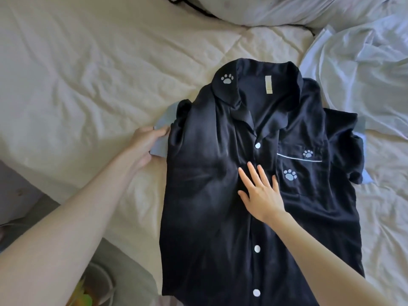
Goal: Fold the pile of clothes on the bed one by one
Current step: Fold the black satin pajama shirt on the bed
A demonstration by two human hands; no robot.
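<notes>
A dark satin pyjama shirt [254, 195] with white paw prints lies front up and buttoned on the cream bed [88, 74], its collar toward the pillows. The left hand [143, 149] curls its grip around the light blue cuff [164, 127] of the shirt's sleeve at the side. The right hand [260, 193] lies flat with fingers spread, pressing the button placket and holding nothing.

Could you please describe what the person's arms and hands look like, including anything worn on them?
Both forearms are bare, with no sleeves in view. The left hand and right hand show no rings, watch, bracelet or gloves.
</notes>
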